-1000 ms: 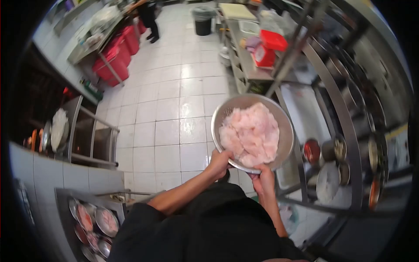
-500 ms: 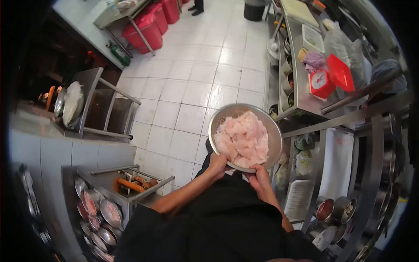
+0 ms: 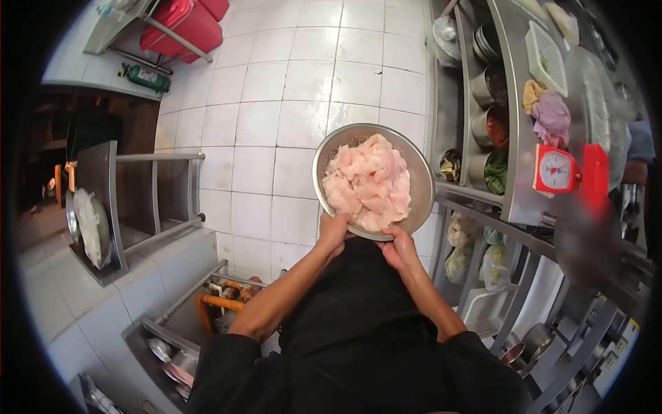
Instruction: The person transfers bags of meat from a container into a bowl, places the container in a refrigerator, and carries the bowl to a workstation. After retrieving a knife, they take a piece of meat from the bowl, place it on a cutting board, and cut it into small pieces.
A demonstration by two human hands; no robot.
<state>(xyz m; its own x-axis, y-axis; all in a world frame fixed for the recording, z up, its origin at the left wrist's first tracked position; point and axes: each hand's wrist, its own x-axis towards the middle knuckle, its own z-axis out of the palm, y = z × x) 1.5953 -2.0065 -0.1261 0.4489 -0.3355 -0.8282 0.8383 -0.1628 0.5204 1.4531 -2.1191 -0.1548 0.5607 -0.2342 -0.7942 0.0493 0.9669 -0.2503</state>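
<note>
A round metal bowl (image 3: pixel 422 207) is held out in front of my body over the tiled floor. Pale pink raw meat pieces (image 3: pixel 369 181), which look like chicken, are heaped inside it. My left hand (image 3: pixel 334 233) grips the near left rim, thumb on top. At the near right rim, my right hand (image 3: pixel 398 246) is closed on the same bowl. The fingers under the bowl are hidden from view.
At right stands a steel counter with a red kitchen scale (image 3: pixel 556 170), cloths (image 3: pixel 550 117) and a white basket (image 3: pixel 547 58); pots (image 3: pixel 488 127) sit on its shelf. Left is a metal stand (image 3: pixel 103 200), a green cylinder (image 3: pixel 146 78) and red bins (image 3: pixel 181 31).
The view has moved forward and turned, so the scale and counter appear closer and the far bins are partly out of view. Both hands still hold the bowl.
</note>
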